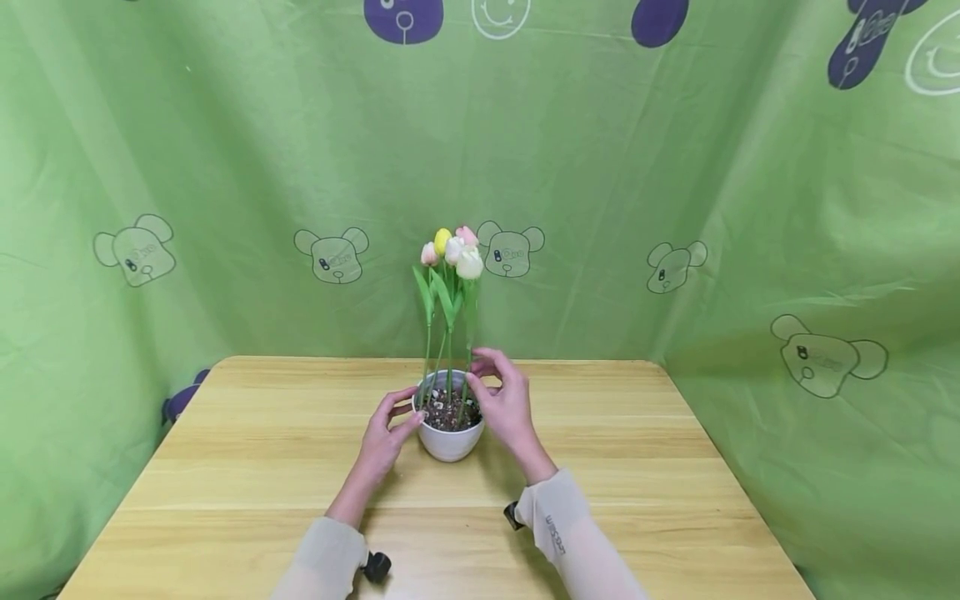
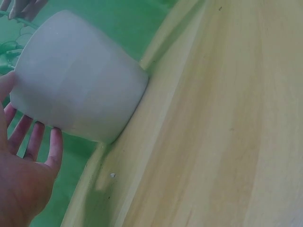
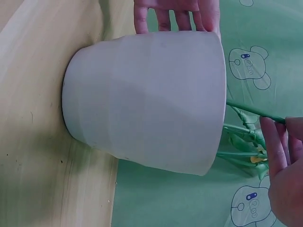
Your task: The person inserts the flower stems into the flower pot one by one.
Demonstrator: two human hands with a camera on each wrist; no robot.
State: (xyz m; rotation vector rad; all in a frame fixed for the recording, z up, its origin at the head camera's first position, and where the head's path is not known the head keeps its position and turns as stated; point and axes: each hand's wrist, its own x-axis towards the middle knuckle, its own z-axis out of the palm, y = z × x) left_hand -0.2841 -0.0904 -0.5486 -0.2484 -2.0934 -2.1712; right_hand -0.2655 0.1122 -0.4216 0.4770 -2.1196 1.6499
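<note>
A white flower pot (image 1: 450, 446) filled with dark, gritty soil (image 1: 442, 414) stands upright on the table. Several tulips rise from it, with a yellow tulip (image 1: 442, 241), pink ones and white ones on green stems. My left hand (image 1: 383, 437) holds the pot at its left side, the thumb by the rim and the fingers along the outer wall. Between thumb and fingers, my right hand (image 1: 508, 402) pinches a green stem (image 3: 255, 111) just above the rim on the right. That stem appears to lead up to the large white tulip (image 1: 469, 262). The stems' lower ends are hidden in the soil.
The wooden table (image 1: 622, 467) extends around the pot on every side. Behind it and at both sides hangs a green curtain (image 1: 570, 167) printed with bear faces. A small white crumb (image 2: 112, 175) lies on the tabletop near the pot.
</note>
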